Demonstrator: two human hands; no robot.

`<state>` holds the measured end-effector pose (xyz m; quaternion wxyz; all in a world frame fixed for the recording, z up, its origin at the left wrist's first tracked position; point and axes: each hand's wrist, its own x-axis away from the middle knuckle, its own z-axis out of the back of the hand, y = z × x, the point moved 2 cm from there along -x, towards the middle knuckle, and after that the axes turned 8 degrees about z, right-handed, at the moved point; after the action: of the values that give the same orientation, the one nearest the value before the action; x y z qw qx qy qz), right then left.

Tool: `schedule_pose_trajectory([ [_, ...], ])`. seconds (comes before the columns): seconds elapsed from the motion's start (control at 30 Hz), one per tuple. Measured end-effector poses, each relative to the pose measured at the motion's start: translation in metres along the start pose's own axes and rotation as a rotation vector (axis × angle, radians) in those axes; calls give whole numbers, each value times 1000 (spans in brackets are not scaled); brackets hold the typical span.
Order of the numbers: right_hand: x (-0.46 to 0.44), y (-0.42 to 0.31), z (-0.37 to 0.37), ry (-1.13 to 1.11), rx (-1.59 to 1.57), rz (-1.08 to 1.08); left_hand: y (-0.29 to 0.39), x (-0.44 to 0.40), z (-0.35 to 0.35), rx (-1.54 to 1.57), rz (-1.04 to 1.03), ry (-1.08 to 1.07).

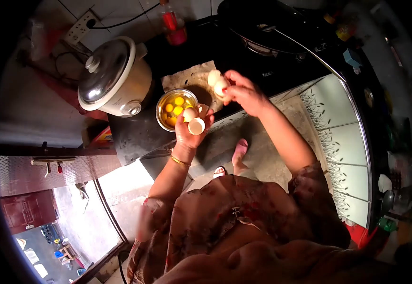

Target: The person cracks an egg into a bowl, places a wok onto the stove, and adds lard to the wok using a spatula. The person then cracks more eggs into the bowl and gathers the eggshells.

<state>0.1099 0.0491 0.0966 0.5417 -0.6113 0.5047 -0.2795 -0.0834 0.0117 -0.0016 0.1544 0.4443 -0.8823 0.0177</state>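
A metal bowl (158, 113) on the dark counter holds several raw egg yolks (178, 110) in clear whites. At its near right rim is my left hand (190, 136), closed around eggshells (196, 126); one piece shows its hollow inside, and a rounder shell sits behind it. My right hand (244, 93) is farther right, with fingers and thumb pinching more eggshells (219, 85). These are above the right part of a brown cardboard sheet (187, 77). Whether any shell is whole I cannot tell.
A rice cooker (116, 75) with a steel lid stands left of the bowl. Behind is a bottle with pink liquid (175, 33). A large dark wok (262, 23) sits at the back right. The counter's front edge runs just below my hands.
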Motion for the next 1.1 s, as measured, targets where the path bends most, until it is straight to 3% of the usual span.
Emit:
schedule_pose_trajectory([
  [0.07,22,8,-8,-50,67,-5,-12,-1,-7,-43,48,-51],
  [0.1,42,5,-16,-25,119,6,-24,2,-8,6,90,37],
  [0.2,100,15,-21,16,277,-28,-53,5,-6,-124,236,42],
  [0.27,133,10,-24,83,447,41,-75,7,-6,-119,337,-89],
  [0.4,199,3,-18,233,479,76,-127,4,11,-161,489,0],
  [0.47,245,-18,-22,305,593,83,-162,4,20,-87,618,-193],
  [0.5,268,-28,-25,356,590,38,-178,15,10,-174,671,-101],
  [0.53,284,-24,-22,398,676,179,-189,15,3,-216,731,-109],
  [0.63,363,-50,-28,562,713,137,-244,39,-20,-384,813,-67],
  [0.77,479,-61,-22,856,807,73,-320,50,-20,-379,970,84],
  [0.87,591,-67,-33,1097,853,-221,-398,67,-20,-521,1061,140],
  [0.93,674,-68,-50,1214,900,-291,-460,78,-16,-559,1197,133],
  [1.0,755,-17,-61,1449,510,-198,-512,85,-10,-614,1308,119],
  [1.1,840,4,-108,1602,-218,486,-595,117,-24,-678,1457,39],
])
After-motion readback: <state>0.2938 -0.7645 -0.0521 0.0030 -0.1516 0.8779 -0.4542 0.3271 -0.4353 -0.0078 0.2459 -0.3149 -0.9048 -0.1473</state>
